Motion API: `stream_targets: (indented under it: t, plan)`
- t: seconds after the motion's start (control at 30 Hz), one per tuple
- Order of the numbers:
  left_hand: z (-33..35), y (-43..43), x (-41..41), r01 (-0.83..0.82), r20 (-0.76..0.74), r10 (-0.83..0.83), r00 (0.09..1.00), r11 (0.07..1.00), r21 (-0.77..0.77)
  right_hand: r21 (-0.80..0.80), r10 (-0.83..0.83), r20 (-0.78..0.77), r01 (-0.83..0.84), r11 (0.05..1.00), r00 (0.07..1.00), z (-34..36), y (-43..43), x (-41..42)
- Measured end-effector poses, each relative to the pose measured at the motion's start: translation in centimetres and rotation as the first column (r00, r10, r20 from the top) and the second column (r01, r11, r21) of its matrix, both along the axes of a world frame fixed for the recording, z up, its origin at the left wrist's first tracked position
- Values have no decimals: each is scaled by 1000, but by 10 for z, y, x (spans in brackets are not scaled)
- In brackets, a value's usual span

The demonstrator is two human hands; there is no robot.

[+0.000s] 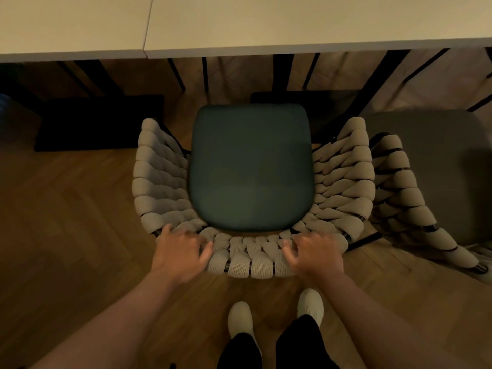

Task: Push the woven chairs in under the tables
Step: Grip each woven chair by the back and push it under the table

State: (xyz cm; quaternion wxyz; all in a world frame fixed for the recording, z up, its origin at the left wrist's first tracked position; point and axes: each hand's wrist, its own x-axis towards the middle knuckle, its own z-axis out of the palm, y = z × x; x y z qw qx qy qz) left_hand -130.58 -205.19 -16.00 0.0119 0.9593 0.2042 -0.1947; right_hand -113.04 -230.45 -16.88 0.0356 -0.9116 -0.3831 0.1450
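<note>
A woven chair [159,182] with thick beige cord sides and a dark green seat cushion [250,169] stands on the floor in front of the white table [292,25]. The whole cushion shows below the table's near edge. My left hand [181,251] holds the left part of the curved backrest rim, fingers curled over the cords. My right hand [314,254] holds the right part of the same rim in the same way. Both hands look slightly blurred.
A second woven chair [399,182] with a grey seat stands close on the right, almost touching the first. A second white table [66,25] adjoins on the left. Dark table legs and bases [98,123] stand underneath. My feet [239,318] are on herringbone wood floor.
</note>
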Motion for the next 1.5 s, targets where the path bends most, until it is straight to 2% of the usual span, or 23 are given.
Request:
stream_targets:
  t: [0.1,0.23,0.3,0.4,0.6,0.7,0.83,0.97,1.13,1.3,1.4,1.5]
  plan:
    - [14,-16,0,-24,-45,19,999,994,-108,-153,89,-150,-112,982,985,18,-1,-9]
    - [46,-49,-9,-83,-165,46,985,970,-228,-68,34,-287,-56,996,957,44,-14,-29]
    - [67,-62,-14,-106,-188,48,981,944,-313,-116,25,-345,-69,991,938,61,-18,-36]
    - [94,-77,-30,-243,-223,155,962,859,-450,-190,3,-447,-98,977,894,86,-21,-46]
    - [133,-114,-85,-519,-311,418,854,639,-568,-243,65,-535,-228,943,842,111,-35,-50]
    - [137,-142,-126,-665,-338,598,727,488,-566,-265,161,-569,-365,893,807,118,-45,-50]
    - [132,-204,-175,-800,-320,817,479,257,-542,-279,320,-590,-560,780,741,127,-58,-47]
    - [128,-281,-204,-815,-344,909,235,-8,-579,-279,448,-608,-705,652,656,132,-60,-55]
    - [121,-367,-236,-768,-297,952,-76,-246,-592,-268,566,-644,-845,463,515,138,-48,-98]
    - [117,-429,-277,-656,-296,902,-315,-432,-619,-255,650,-661,-927,276,375,140,-25,-173]
    - [113,-456,-307,-604,-313,860,-402,-506,-616,-249,687,-658,-950,191,310,147,-15,-229]
    - [107,-474,-332,-564,-304,833,-463,-541,-623,-257,726,-641,-961,104,250,145,-12,-277]
